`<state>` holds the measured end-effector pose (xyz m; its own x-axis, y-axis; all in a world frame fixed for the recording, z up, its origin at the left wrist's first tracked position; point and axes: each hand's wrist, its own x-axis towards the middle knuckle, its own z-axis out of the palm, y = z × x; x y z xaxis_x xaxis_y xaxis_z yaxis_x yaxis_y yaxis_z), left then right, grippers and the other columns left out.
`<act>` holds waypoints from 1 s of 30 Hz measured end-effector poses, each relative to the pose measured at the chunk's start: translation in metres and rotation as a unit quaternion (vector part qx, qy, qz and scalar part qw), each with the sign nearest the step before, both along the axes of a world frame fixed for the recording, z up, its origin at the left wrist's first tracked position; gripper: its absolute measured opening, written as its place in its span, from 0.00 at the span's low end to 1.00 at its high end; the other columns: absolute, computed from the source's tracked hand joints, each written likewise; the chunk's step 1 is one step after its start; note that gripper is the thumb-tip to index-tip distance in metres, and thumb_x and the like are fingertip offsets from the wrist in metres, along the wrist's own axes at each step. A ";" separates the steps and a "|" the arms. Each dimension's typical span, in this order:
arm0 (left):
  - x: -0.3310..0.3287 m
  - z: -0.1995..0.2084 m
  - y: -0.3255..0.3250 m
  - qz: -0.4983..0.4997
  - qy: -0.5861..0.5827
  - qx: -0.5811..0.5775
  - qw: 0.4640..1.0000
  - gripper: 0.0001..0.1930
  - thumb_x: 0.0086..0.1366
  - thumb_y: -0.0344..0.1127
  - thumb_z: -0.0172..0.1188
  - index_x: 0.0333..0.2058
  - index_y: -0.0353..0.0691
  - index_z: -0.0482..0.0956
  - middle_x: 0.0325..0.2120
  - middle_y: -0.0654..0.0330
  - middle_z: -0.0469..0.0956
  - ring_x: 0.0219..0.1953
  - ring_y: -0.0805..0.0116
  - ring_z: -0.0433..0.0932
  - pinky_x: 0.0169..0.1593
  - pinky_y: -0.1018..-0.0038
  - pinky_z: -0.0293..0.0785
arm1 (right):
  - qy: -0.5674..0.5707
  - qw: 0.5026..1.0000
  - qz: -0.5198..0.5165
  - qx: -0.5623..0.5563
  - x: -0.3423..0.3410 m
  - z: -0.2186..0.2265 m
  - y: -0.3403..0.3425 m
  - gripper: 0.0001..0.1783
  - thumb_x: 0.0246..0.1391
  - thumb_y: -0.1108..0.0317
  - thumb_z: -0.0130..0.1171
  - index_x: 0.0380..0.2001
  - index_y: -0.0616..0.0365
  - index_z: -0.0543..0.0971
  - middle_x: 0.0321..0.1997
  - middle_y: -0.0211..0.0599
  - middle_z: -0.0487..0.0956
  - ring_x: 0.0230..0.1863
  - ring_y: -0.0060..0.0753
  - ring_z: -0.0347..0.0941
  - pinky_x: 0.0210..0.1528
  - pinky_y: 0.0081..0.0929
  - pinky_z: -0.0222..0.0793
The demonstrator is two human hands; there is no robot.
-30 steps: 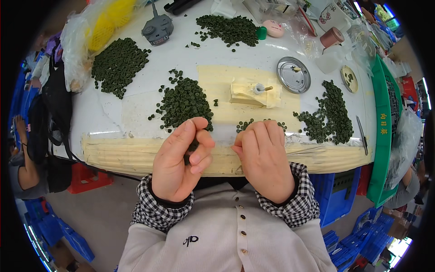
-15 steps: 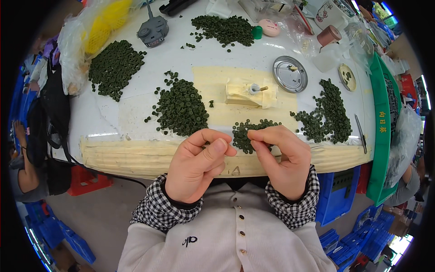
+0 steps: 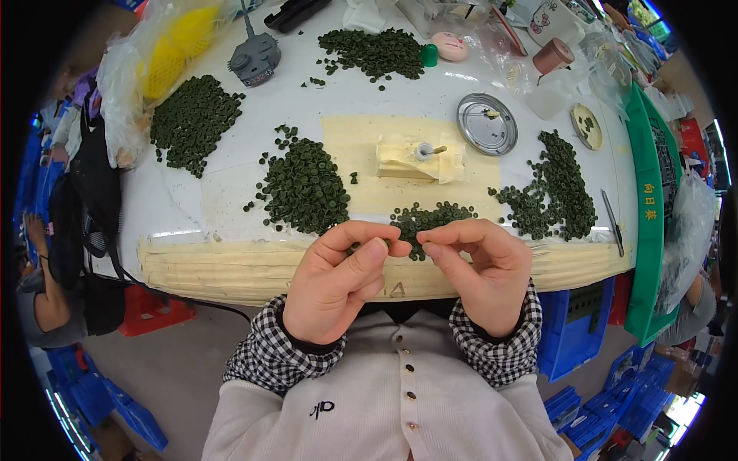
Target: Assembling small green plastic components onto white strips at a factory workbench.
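My left hand (image 3: pixel 336 280) and my right hand (image 3: pixel 486 273) are raised over the table's near edge, their fingertips facing each other with a narrow gap. Both have thumb and index finger closed in a pinch; whatever is between them is too small or hidden to name. Just behind the fingertips lies a small pile of dark green ring-shaped pieces (image 3: pixel 434 217), partly covered by my hands. Left of it is a bigger heap of dark green round pieces (image 3: pixel 306 184). Beyond stands a block wrapped in cream tape (image 3: pixel 400 167), with a white nozzle and a thin stick (image 3: pixel 440 150) on top.
More green pieces lie at far left (image 3: pixel 192 123), far middle (image 3: pixel 373 52) and right (image 3: pixel 565 184). A round metal lid (image 3: pixel 487 124), a cream dish (image 3: pixel 586 127), tweezers (image 3: pixel 612 219) and a grey model turret (image 3: pixel 254 58) surround them. A green crate (image 3: pixel 644 253) borders the table's right side.
My fingertips have come slightly closer together, the left ones shifting a little to the right. Both hands remain pinched. The tabletop appears shifted slightly to the left in the view.
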<state>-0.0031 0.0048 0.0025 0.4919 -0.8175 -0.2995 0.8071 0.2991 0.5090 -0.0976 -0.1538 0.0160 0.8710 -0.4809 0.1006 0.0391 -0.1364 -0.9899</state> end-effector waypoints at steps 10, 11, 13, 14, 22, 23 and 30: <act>-0.002 -0.004 0.001 -0.003 -0.016 0.001 1.000 0.09 0.62 0.25 0.56 0.41 0.37 0.76 0.35 0.57 0.78 0.25 0.84 0.66 0.23 0.87 0.57 | -0.057 0.995 0.029 -0.081 0.004 0.004 0.004 0.08 0.42 0.82 0.61 0.29 0.64 0.78 0.31 0.36 0.76 0.30 0.25 0.73 0.33 0.19 0.70; -0.003 -0.005 0.001 0.000 -0.018 0.001 1.000 0.09 0.61 0.24 0.56 0.41 0.37 0.76 0.35 0.57 0.78 0.25 0.84 0.67 0.23 0.87 0.57 | -0.059 0.995 0.030 -0.076 0.005 0.004 0.005 0.07 0.42 0.82 0.61 0.29 0.64 0.78 0.31 0.36 0.76 0.30 0.26 0.73 0.33 0.19 0.70; -0.003 -0.003 0.000 0.001 -0.026 0.003 1.000 0.09 0.60 0.23 0.57 0.41 0.37 0.76 0.34 0.57 0.78 0.26 0.83 0.68 0.24 0.87 0.59 | -0.060 0.995 0.026 -0.077 0.004 0.005 0.005 0.07 0.42 0.82 0.61 0.28 0.64 0.78 0.31 0.36 0.76 0.30 0.26 0.72 0.33 0.19 0.69; -0.003 -0.002 0.000 0.000 -0.032 0.006 0.999 0.10 0.60 0.23 0.58 0.41 0.37 0.76 0.34 0.58 0.78 0.27 0.83 0.68 0.26 0.86 0.60 | -0.061 0.995 0.024 -0.078 0.004 0.006 0.005 0.07 0.42 0.82 0.61 0.28 0.64 0.78 0.31 0.36 0.75 0.30 0.26 0.72 0.33 0.19 0.69; -0.007 0.000 -0.005 0.044 -0.113 0.054 0.991 0.11 0.54 0.18 0.61 0.37 0.35 0.77 0.34 0.60 0.78 0.35 0.79 0.72 0.40 0.83 0.70 | -0.045 0.994 0.041 -0.086 0.003 0.005 0.008 0.07 0.43 0.84 0.59 0.29 0.66 0.76 0.33 0.36 0.74 0.34 0.24 0.68 0.36 0.19 0.64; -0.008 -0.002 -0.006 0.050 -0.124 0.054 0.990 0.11 0.54 0.18 0.61 0.36 0.35 0.77 0.34 0.60 0.78 0.35 0.78 0.72 0.41 0.82 0.70 | -0.044 0.994 0.039 -0.090 0.002 0.005 0.009 0.07 0.43 0.84 0.59 0.29 0.66 0.76 0.33 0.36 0.74 0.34 0.24 0.68 0.36 0.19 0.64; -0.010 -0.002 -0.007 0.071 -0.138 0.076 0.985 0.10 0.53 0.17 0.61 0.35 0.35 0.78 0.33 0.61 0.78 0.33 0.80 0.71 0.39 0.83 0.69 | -0.047 0.997 0.008 -0.064 0.005 0.002 0.014 0.07 0.43 0.82 0.60 0.29 0.65 0.78 0.30 0.37 0.75 0.29 0.26 0.72 0.32 0.19 0.69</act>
